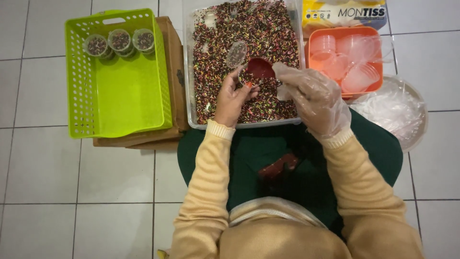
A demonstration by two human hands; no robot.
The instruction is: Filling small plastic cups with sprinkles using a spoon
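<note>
A clear tub [190,72] full of small multicoloured sprinkle-like pieces sits in front of me on the floor. My left hand [232,97] is bare and holds a small clear cup [247,78] over the tub. My right hand [312,98] wears a thin clear plastic glove and grips a red scoop [260,68], its bowl right above the cup. Another clear scoop or lid [236,52] lies on the pieces just beyond.
A lime green basket [115,96] to the left rests on a cardboard box [176,57] and holds three filled cups [120,42]. At right are an orange basket [345,33] of empty clear cups, a round tray with clear lids [395,112], and a tissue box [342,13].
</note>
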